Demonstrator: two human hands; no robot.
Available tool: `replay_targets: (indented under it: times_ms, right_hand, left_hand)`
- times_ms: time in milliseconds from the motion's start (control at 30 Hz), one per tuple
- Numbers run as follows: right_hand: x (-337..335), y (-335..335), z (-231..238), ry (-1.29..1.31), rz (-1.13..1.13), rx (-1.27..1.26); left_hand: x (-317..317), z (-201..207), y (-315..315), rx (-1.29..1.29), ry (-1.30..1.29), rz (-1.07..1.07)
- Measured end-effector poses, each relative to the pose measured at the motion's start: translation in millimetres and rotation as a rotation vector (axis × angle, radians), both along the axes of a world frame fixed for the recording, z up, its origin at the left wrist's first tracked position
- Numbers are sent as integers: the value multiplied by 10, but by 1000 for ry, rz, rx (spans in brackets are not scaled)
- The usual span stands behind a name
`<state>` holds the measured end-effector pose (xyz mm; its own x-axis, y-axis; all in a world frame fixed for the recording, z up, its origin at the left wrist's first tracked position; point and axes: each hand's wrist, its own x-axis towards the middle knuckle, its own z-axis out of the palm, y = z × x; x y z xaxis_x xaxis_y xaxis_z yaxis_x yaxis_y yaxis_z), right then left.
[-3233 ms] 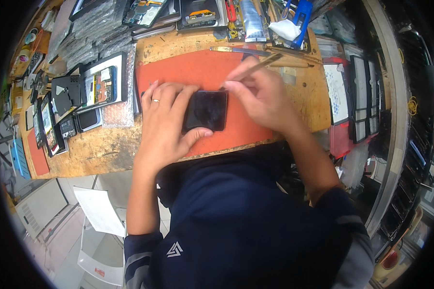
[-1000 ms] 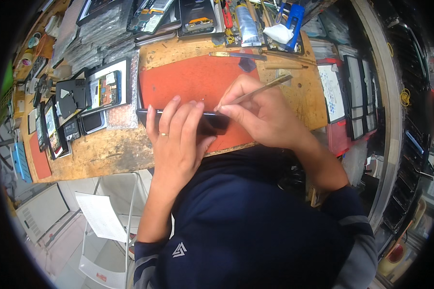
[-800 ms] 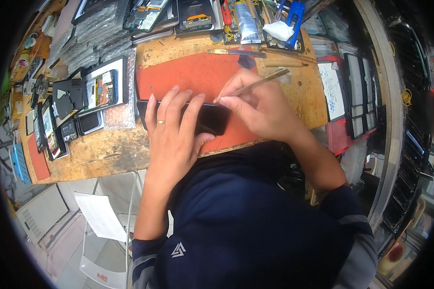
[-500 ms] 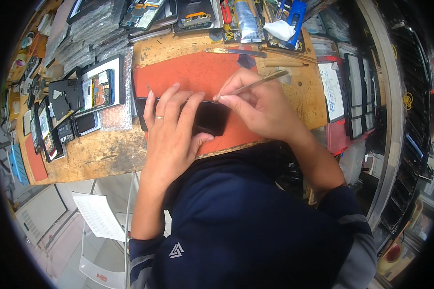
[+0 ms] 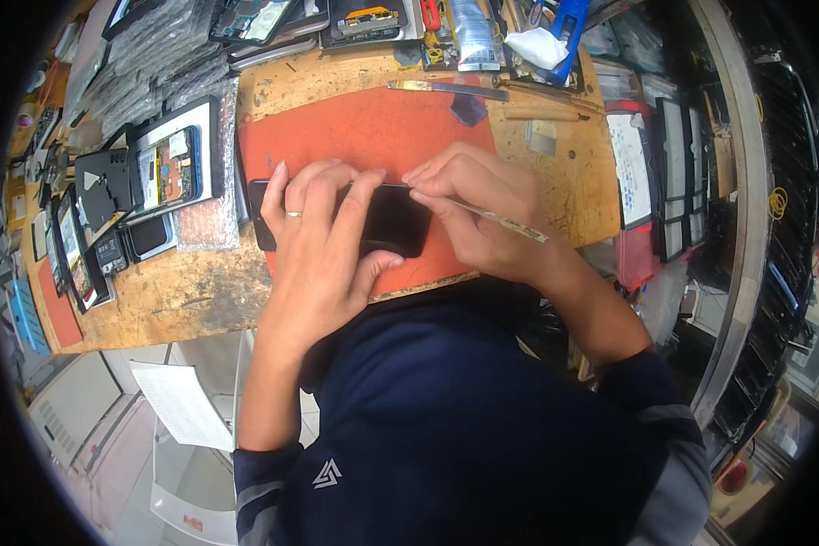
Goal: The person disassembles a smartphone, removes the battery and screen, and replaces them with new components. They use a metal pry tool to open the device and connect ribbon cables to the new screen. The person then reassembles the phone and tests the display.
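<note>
A black smartphone (image 5: pixel 399 218) lies sideways on an orange-red mat (image 5: pixel 337 127), its dark glossy face up. My left hand (image 5: pixel 318 237) grips it across the left half, fingers along the far edge and thumb at the near edge, with a ring on one finger. At the phone's far right corner, my right hand (image 5: pixel 487 205) pinches a thin flat metal pry tool (image 5: pixel 514 225). The tool's rear end slants toward my wrist; its tip is hidden by my fingers.
A flat blade (image 5: pixel 446 89) and a wooden-handled tool (image 5: pixel 541 116) lie beyond the mat. Opened phones (image 5: pixel 175 168) and bubble-wrapped stacks (image 5: pixel 168 73) crowd the left. A glue tube (image 5: pixel 475 36) and a blue tool (image 5: pixel 569 36) are at the back. A white chair (image 5: pixel 182 405) stands lower left.
My right hand has turned, so the tool's rear end has swung from pointing up right to pointing down right. My left hand still grips the phone. The whole view has shifted slightly.
</note>
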<state>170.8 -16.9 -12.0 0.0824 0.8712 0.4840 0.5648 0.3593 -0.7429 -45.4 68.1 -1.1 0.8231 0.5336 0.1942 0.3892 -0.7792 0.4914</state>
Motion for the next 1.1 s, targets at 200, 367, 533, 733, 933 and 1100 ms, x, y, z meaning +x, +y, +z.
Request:
replay_targets:
  times_ms: [200,367,533,733,933,1100]
  right_hand:
    - [-1,43,12,221,-14,-194]
    - [141,165,261,500,138,-530]
    - [195,293,463,378,238,-657]
    - [144,256,578,374,296,-734]
    - [61,170,660,303,271,-714]
    - [-17,33,682,89,211,-518]
  left_hand:
    - [4,-12,1,34,-18,-2]
    - [-36,-21,-56,75,-32,16]
    - [-63,-34,-147,115,-93,54]
    - [-87,-95,-278,148,-133,104]
    - [-119,-150,-346,188,-165,124]
    - [-138,-131,-379,206,-214,118]
